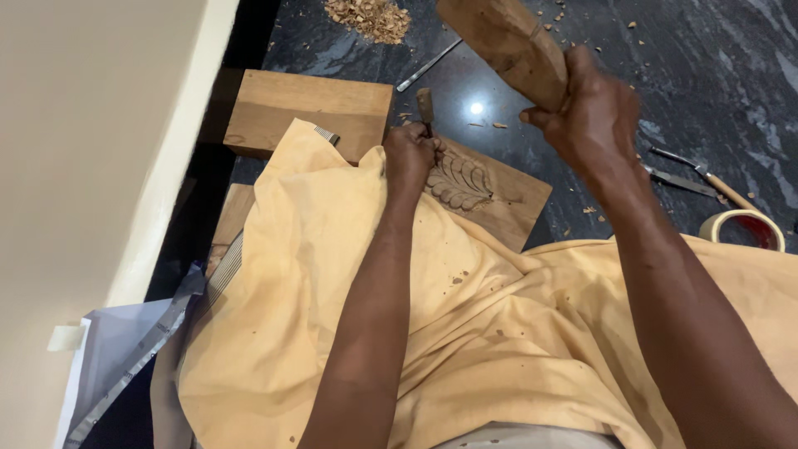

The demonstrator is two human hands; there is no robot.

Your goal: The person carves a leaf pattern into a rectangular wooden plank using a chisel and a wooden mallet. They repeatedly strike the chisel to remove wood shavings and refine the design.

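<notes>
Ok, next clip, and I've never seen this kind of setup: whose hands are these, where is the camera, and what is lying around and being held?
There is one picture, taken by a camera worn on the person's head, looking down over their lap, which is covered by a yellow cloth. Both hands are the wearer's own. The left hand grips a chisel set on a wooden panel with a leaf pattern carved into it. The right hand holds a wooden mallet raised above it. On the dark stone floor lie a plain wooden board, a pile of wood chips, a thin metal tool, more carving tools on the right, and a roll of tape.
</notes>
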